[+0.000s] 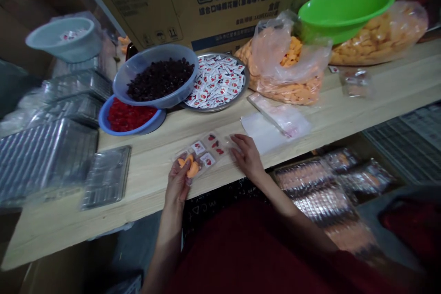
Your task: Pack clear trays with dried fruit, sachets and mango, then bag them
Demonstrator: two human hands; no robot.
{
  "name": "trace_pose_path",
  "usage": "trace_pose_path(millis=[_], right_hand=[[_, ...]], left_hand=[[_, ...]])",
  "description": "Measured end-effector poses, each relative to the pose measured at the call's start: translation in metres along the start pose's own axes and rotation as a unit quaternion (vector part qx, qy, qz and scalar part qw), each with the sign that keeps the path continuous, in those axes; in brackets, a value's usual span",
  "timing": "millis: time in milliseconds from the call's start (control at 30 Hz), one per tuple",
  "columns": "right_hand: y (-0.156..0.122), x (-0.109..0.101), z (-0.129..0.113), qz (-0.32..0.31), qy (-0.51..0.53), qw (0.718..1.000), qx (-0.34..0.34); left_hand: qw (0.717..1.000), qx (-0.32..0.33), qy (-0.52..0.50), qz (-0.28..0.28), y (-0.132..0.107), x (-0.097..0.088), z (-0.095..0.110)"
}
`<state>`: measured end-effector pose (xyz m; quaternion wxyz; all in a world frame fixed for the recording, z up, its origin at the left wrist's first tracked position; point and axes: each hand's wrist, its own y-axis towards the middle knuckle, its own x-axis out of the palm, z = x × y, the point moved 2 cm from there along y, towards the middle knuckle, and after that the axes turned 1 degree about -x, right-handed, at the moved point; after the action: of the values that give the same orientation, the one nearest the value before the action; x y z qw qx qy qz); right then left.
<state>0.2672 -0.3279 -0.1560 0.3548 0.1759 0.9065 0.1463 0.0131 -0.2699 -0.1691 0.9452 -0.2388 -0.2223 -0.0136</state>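
Two sachets (197, 148), red pieces (216, 144) and orange pieces (193, 170) already sit in the clear tray (206, 150) at centre frame, grasped by the left hand (178, 181); the right hand (248, 156) curls beside it, grip unclear. Whether wrapping remains, I cannot tell.

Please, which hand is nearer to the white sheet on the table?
Right. The right hand is close to the left edge of the white sheet; the left hand is farther left, holding the tray.
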Motion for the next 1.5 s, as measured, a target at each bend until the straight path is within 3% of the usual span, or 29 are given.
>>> trace_pose_path(millis=[100, 233, 400, 633, 767, 933, 1067, 1167, 1367, 1500], right_hand=[[-0.016, -0.021, 0.003, -0.049, -0.136, 0.989, 0.028], [-0.019, -0.025, 0.011, -0.104, -0.273, 0.955, 0.047], [-0.001, -0.022, 0.011, -0.184, -0.279, 0.941, 0.052], [0.0, -0.022, 0.012, -0.206, -0.277, 0.936, 0.072], [-0.003, -0.017, 0.015, -0.192, -0.228, 0.95, 0.093], [0.0, -0.011, 0.021, -0.153, -0.054, 0.972, 0.171], [0.005, -0.012, 0.023, -0.195, 0.053, 0.962, 0.185], [0.005, -0.012, 0.023, -0.195, 0.077, 0.958, 0.193], [-0.002, 0.0, 0.017, -0.139, 0.063, 0.966, 0.207], [-0.005, 0.004, 0.011, -0.096, 0.108, 0.963, 0.228]], left_hand=[[1.0, 0.01, -0.006, 0.02, 0.002, -0.005, 0.002], [1.0, 0.003, -0.007, 0.024, 0.001, -0.006, 0.003], [1.0, -0.011, -0.002, 0.029, -0.006, -0.007, 0.0], [0.999, 0.001, -0.021, 0.049, -0.014, -0.013, 0.0], [0.999, -0.006, -0.028, 0.044, -0.014, -0.013, -0.001], [0.999, -0.01, -0.013, 0.05, -0.017, -0.014, -0.007], [0.998, -0.017, -0.019, 0.053, -0.02, -0.016, -0.012], [0.998, -0.005, -0.036, 0.055, -0.023, -0.016, -0.011], [0.999, 0.008, -0.031, 0.037, -0.036, -0.002, -0.013], [0.998, 0.017, -0.019, 0.052, -0.048, -0.002, -0.017]])
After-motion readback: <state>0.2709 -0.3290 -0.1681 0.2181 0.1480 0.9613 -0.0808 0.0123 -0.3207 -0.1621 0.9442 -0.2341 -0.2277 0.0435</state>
